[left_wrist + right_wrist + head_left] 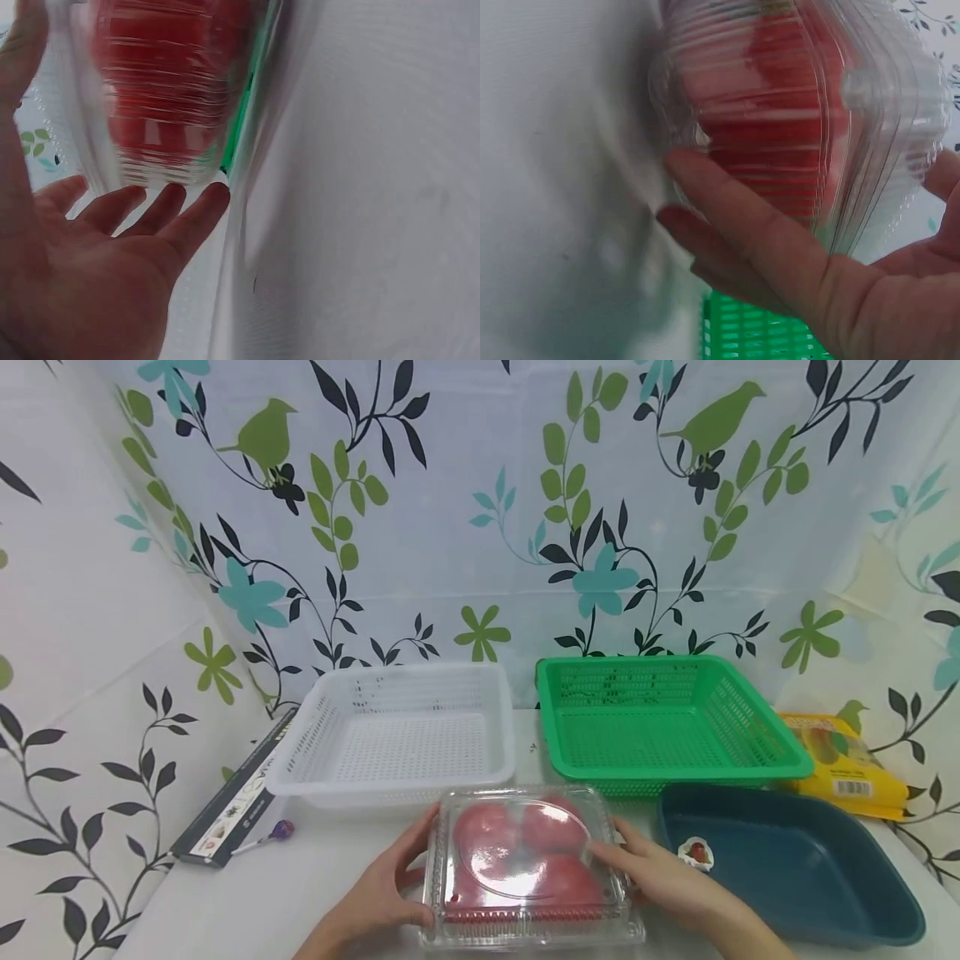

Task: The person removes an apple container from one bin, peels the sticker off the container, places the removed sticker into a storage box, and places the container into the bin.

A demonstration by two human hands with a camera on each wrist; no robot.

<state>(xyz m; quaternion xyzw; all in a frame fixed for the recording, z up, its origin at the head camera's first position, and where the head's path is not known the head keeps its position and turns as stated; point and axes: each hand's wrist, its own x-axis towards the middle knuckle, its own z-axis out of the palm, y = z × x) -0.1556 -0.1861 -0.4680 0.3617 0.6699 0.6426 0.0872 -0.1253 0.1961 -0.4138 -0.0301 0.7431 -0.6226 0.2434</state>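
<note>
A clear plastic container (525,868) with several round red fruits inside is at the front middle in the head view, its lid closed. My left hand (378,893) grips its left side, thumb near the front corner and fingers further back. In the left wrist view, fingertips of the left hand (120,232) meet the ridged wall of the container (165,90). The right hand (667,872) holds the right side, one digit over the lid's edge. In the right wrist view, the right hand (802,270) has its fingers along the container (765,112) and its thumb across from them.
Behind the container stand a white basket (408,747) and a green basket (637,735). A dark blue tray (787,868) with a small round item (696,853) is at the right, a yellow packet (847,768) behind it. Left are a long box (236,793) and a lollipop (282,830).
</note>
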